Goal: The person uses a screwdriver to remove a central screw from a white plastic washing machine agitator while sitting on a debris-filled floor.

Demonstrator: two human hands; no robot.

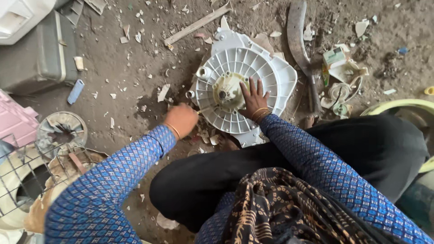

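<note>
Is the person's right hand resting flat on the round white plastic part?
Yes, the right hand lies palm down, fingers spread, on the ribbed white plastic disc beside its central hub.

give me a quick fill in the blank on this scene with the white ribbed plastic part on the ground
1. The right hand lies flat with fingers spread on the round white ribbed part, which is made of ____.
2. The left hand is closed into a ____ at that part's edge.
3. Both sleeves are patterned in ____.
4. The ground is littered with broken white ____.

Missing words: plastic; fist; blue; fragments
</note>
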